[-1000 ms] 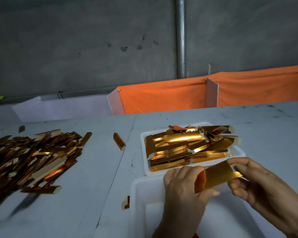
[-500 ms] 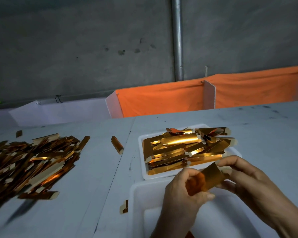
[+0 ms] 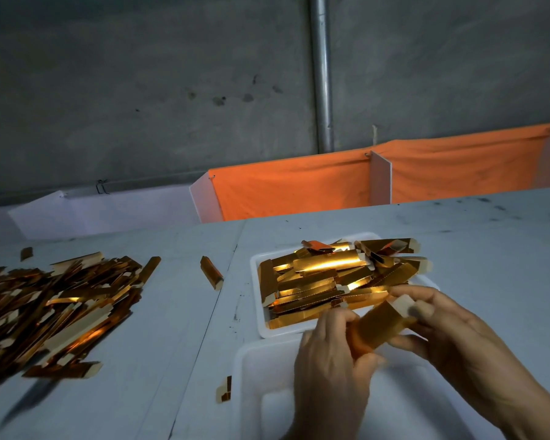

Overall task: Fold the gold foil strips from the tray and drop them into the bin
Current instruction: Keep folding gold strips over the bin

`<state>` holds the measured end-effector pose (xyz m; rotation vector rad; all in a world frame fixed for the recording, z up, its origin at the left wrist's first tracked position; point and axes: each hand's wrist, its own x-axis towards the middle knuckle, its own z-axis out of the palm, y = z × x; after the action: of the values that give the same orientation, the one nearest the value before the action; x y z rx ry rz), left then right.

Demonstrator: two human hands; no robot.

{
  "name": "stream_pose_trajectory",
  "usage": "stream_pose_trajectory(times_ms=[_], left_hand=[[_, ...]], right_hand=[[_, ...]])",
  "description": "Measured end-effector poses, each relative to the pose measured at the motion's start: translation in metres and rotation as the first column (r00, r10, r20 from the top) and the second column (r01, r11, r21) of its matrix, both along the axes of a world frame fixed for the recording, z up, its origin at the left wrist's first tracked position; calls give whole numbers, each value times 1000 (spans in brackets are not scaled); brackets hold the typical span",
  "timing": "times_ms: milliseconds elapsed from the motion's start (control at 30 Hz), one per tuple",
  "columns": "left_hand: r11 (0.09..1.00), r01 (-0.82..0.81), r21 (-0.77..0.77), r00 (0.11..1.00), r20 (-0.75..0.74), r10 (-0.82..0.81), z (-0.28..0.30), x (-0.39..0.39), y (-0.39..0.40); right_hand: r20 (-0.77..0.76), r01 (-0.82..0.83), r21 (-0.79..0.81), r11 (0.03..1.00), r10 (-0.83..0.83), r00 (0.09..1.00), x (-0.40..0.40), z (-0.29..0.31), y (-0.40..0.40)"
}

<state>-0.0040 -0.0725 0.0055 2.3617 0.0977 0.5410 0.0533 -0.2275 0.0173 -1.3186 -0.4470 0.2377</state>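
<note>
Both hands grip one gold foil strip (image 3: 378,325) over the white bin (image 3: 258,376) at the bench's near edge: the left hand (image 3: 331,354) pinches its lower end, the right hand (image 3: 451,328) its upper, pale end. Just behind the bin, the white tray (image 3: 261,325) holds heaped strips. A large loose pile (image 3: 54,303) lies toward the bench's left edge

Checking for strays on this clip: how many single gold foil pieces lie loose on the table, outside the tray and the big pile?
3: one gold foil piece between pile and tray, one beside the bin's left edge, one behind the pile. The pile may hide others.
</note>
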Motion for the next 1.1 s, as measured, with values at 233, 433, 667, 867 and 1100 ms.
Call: stream_pose_trajectory(times_ms=[233, 433, 667, 867, 1100], left_hand=[[900, -148, 409, 899, 435, -50, -5, 5, 0], [882, -63, 467, 881, 441, -170, -6, 6, -3], [870, -38, 491, 882, 425, -202, 0, 3, -9], [853, -99, 512, 855, 483, -191, 4, 1, -12], [910, -4, 414, 870, 450, -200, 3, -1, -13]], right_hand=[[-51, -81, 28, 996, 82, 995, -2, -3, 4], [-142, -6, 149, 989, 27, 990, 0, -4, 2], [-152, -46, 231, 972, 83, 985, -3, -1, 4], [-137, -129, 251, 959, 167, 976, -5, 3, 1], [-171, -162, 287, 944, 217, 961, -1, 0, -1]])
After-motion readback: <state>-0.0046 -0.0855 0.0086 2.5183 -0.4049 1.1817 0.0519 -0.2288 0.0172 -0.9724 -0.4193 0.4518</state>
